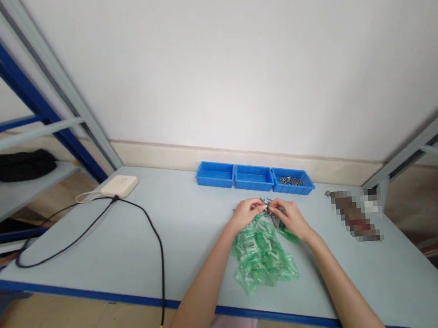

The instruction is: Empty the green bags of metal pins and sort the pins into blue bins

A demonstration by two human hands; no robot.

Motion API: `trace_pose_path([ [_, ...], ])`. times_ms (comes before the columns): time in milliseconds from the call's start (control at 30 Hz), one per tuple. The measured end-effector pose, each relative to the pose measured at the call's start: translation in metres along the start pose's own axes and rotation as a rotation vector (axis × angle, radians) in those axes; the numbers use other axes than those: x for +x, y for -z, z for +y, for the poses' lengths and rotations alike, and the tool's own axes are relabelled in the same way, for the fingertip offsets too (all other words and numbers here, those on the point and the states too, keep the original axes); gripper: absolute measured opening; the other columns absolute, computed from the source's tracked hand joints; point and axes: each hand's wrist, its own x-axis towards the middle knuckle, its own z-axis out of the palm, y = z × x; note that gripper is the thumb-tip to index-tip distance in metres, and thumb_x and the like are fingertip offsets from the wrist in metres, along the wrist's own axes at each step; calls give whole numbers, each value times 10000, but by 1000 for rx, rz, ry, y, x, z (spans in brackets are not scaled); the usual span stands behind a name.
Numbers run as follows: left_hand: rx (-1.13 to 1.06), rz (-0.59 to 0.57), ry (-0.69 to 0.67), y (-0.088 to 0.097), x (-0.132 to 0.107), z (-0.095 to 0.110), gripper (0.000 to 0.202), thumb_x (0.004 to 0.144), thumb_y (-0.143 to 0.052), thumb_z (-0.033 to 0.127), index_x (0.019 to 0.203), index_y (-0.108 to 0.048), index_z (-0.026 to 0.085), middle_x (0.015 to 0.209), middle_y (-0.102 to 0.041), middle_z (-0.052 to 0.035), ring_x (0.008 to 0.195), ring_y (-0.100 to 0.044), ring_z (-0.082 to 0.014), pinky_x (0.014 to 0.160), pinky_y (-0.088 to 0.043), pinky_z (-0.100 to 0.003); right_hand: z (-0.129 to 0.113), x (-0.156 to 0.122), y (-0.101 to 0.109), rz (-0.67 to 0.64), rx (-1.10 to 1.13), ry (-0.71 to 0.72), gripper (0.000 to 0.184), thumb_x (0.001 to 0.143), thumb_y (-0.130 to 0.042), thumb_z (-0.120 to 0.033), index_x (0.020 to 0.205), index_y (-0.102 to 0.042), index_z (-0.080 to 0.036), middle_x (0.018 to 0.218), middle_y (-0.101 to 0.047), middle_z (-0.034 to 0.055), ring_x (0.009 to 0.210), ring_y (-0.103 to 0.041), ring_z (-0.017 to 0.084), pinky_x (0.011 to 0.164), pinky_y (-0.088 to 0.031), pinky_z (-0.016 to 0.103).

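Note:
My left hand (247, 213) and my right hand (289, 216) meet almost fingertip to fingertip above a small heap of dark metal pieces (274, 220). Both hands are closed in a pinch; whatever sits between the fingertips is too small to name. Green translucent plastic bags (262, 254) with small whitish contents lie just below, between my forearms. Another bit of green plastic (288, 233) shows under my right hand. My fingers hide part of the metal heap.
Three blue trays (253, 177) stand in a row behind my hands; the right one holds small metal parts (290, 181). A white box (120, 185) and a looping black cable (160, 249) are on the table's left. A blurred-out item (354, 216) lies at right.

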Motion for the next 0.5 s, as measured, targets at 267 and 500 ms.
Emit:
trace_pose_path([
  [267, 199, 58, -69, -5, -4, 13, 324, 884, -400, 339, 642, -531, 168, 589, -504, 23, 584, -452, -120, 592, -340, -229, -1, -8, -8, 44, 35, -81, 257, 931, -393, -375, 859, -573, -208, 727, -657, 2, 697, -594, 166, 730, -359, 285],
  [500, 141, 91, 23, -6, -4, 16, 394, 881, -365, 418, 585, -485, 188, 503, -431, 35, 521, -429, -129, 548, -320, -239, -4, -4, -21, 147, 54, -176, 405, 959, -288, -379, 669, -512, -208, 631, -601, -3, 597, -540, 148, 679, -360, 271],
])
